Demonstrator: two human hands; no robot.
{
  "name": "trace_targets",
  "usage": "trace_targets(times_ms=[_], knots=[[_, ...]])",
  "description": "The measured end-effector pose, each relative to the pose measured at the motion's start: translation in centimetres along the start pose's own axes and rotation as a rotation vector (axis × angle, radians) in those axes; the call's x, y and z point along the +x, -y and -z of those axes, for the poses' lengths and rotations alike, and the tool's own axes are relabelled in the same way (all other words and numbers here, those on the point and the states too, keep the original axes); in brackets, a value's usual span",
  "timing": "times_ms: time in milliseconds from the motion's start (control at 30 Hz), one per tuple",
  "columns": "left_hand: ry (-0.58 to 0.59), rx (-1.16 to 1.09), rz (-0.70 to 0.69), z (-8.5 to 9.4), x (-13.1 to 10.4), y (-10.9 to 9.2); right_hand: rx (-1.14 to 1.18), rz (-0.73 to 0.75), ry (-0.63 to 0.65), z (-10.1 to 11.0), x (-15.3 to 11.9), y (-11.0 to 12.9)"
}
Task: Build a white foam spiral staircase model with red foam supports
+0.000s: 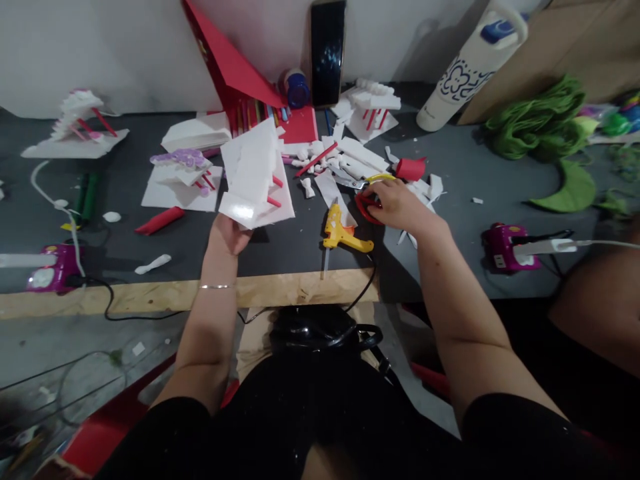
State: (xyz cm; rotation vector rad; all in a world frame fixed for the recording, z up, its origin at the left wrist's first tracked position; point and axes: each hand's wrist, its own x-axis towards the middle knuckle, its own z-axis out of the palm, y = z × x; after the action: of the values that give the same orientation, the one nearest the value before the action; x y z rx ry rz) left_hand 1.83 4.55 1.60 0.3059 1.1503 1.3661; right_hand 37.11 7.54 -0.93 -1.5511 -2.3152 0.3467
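Observation:
My left hand (231, 233) grips a white foam model (253, 170) from below, near its lower edge. Red sticks (274, 200) join its tilted white panels. My right hand (395, 203) is bent down to the table, fingers closed at a red loop-shaped piece (367, 212). Right beside these fingers lie scissors (377, 178) with a yellow handle; whether the red loop belongs to them I cannot tell. Between my hands rests a yellow glue gun (343, 232), its nozzle pointing away from me. White foam scraps (363, 157) and a thin red stick (317, 160) lie behind it.
Similar small models (183, 177) stand at the left and back. A phone (328, 53) leans on the wall near a white bottle (467, 73). Green yarn (540, 123) and a purple power adapter (510, 247) are at right. Another person's limb (600, 300) shows at the right edge.

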Motion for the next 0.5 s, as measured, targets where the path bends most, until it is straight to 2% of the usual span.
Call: trace_targets(times_ms=[67,133,267,333,433,500], knots=[[-0.058,-0.075,0.028,-0.4,-0.3,-0.1,-0.065,0.012,-0.003,-0.2,-0.2,-0.5],[-0.053,-0.094,0.038,-0.4,-0.7,-0.3,-0.102,-0.003,-0.042,-0.2,-0.4,0.1],[-0.026,-0.088,0.02,0.1,-1.0,-0.5,-0.076,-0.02,-0.097,0.4,-1.7,3.2],[-0.048,-0.081,0.016,0.4,-0.9,-0.6,-0.037,-0.03,-0.055,0.3,-3.3,5.2],[-0.049,-0.063,0.012,1.1,-0.5,-0.6,-0.028,0.011,0.076,-0.7,-5.7,7.6],[-0.043,-0.037,0.0,1.9,-0.2,-0.4,-0.058,0.014,0.077,-1.5,-6.7,8.2]])
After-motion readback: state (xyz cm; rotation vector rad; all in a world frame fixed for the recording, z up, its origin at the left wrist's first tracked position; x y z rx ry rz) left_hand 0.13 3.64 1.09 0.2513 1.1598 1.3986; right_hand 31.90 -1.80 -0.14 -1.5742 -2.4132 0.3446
